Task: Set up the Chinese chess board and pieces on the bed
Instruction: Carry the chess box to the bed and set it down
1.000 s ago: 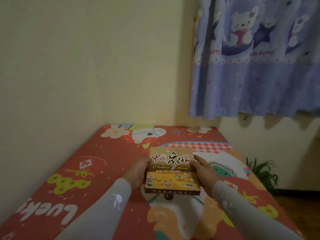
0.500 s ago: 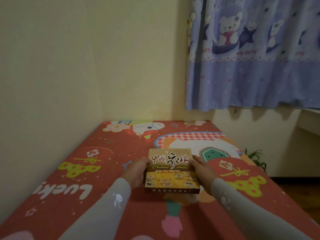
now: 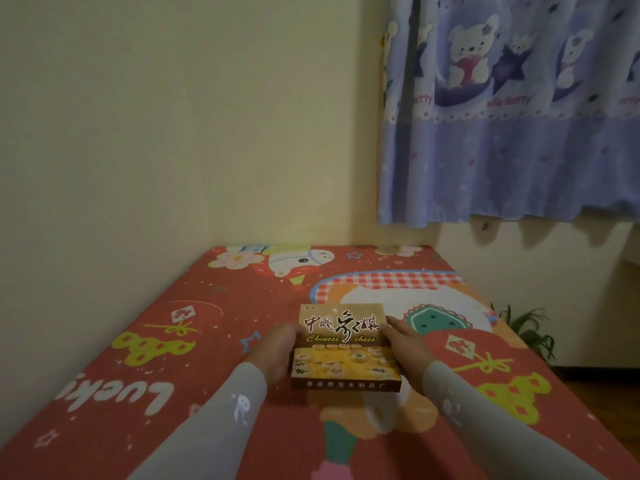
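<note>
A closed yellow-brown Chinese chess box (image 3: 344,344), printed with Chinese characters and "Chinese chess", is held level just above the middle of the bed (image 3: 194,327). My left hand (image 3: 275,353) grips its left side and my right hand (image 3: 407,344) grips its right side, thumbs at the box's edges. The board and pieces are not visible; only pictures of pieces show on the lid. Both arms wear grey sleeves.
The bed has a red cartoon-print sheet and fills the corner against a cream wall (image 3: 173,133) on the left and back. A blue bear-print curtain (image 3: 512,109) hangs at the upper right. A small green plant (image 3: 530,330) stands beside the bed's right edge.
The view has shifted forward along the bed. The box stays held between both hands and has come a little lower toward the sheet.
</note>
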A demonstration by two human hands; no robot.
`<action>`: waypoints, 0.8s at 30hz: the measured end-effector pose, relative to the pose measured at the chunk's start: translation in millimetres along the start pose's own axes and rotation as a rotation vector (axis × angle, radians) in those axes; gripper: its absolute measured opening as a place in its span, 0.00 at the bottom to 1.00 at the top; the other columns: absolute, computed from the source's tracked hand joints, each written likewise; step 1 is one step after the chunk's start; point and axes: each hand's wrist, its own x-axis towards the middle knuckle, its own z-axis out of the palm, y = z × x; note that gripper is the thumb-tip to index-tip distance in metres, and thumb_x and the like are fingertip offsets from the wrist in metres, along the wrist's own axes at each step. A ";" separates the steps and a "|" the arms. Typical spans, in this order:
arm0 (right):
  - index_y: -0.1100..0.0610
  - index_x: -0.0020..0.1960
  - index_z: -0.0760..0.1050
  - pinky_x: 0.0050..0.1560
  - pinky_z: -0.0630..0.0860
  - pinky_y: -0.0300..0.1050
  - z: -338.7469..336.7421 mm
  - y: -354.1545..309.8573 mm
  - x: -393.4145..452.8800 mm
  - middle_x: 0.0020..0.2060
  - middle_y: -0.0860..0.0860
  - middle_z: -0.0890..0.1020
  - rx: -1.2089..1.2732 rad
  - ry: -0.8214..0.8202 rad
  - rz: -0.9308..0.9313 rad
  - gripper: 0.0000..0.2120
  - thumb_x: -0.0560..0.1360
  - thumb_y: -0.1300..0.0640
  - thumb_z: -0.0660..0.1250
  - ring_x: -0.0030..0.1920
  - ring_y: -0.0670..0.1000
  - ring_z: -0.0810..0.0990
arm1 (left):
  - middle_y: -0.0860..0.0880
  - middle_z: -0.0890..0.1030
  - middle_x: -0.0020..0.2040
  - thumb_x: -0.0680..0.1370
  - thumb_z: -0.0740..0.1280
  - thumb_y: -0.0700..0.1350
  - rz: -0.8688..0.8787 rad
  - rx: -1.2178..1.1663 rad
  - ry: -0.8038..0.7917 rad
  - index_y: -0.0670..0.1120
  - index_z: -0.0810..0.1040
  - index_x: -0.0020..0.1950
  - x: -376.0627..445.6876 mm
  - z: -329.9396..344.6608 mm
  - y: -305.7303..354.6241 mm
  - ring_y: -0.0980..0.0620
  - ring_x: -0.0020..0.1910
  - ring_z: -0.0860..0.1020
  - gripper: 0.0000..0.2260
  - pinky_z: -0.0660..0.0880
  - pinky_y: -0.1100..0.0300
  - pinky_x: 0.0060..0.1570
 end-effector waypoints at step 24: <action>0.50 0.45 0.65 0.55 0.71 0.52 29.2 10.3 149.8 0.49 0.52 0.74 -0.943 0.082 -0.148 0.09 0.79 0.45 0.55 0.52 0.55 0.71 | 0.49 0.75 0.52 0.75 0.60 0.52 0.272 0.893 0.411 0.49 0.72 0.53 155.8 18.4 2.3 0.45 0.58 0.71 0.10 0.67 0.50 0.60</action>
